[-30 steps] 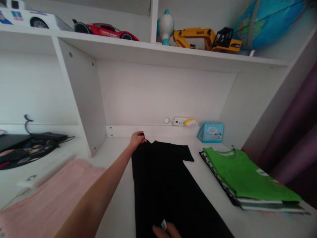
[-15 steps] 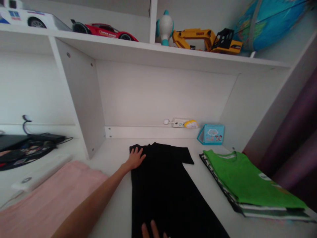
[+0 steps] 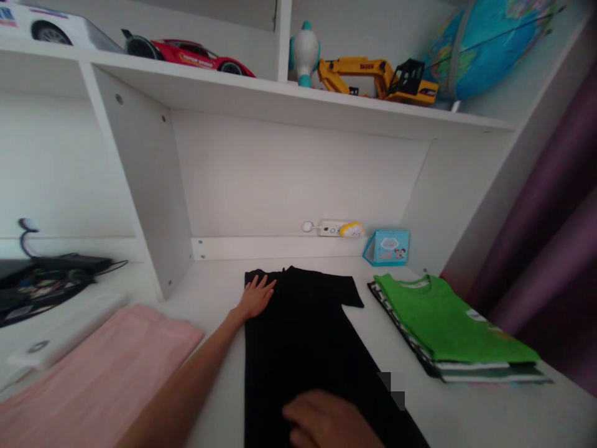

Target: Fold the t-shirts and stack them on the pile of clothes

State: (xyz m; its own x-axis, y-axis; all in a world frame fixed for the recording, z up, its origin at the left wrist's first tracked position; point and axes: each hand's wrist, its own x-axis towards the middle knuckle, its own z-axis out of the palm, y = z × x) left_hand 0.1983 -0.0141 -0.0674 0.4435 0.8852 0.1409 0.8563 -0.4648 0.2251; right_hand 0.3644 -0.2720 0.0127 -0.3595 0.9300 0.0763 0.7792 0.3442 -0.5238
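A black T-shirt [image 3: 303, 336] lies folded lengthwise on the white desk [image 3: 219, 398], collar end away from me. My left hand [image 3: 256, 295] rests flat on its far left corner, fingers spread. Lower down, my right hand [image 3: 326, 423] lies palm down on the near part of the shirt, close to the frame's bottom edge; its fingers look slightly curled and blurred.
A stack of folded shirts with a green one [image 3: 448, 326] on top sits to the right. A pink cloth [image 3: 93, 379] lies at left. A small blue box [image 3: 389, 247] and a power strip [image 3: 333, 228] stand by the back wall. Toy cars and a globe [image 3: 485, 50] are on the shelf.
My left hand let go of the shirt's top corner and now lies flat on it. My right hand slid up further onto the shirt's near part.
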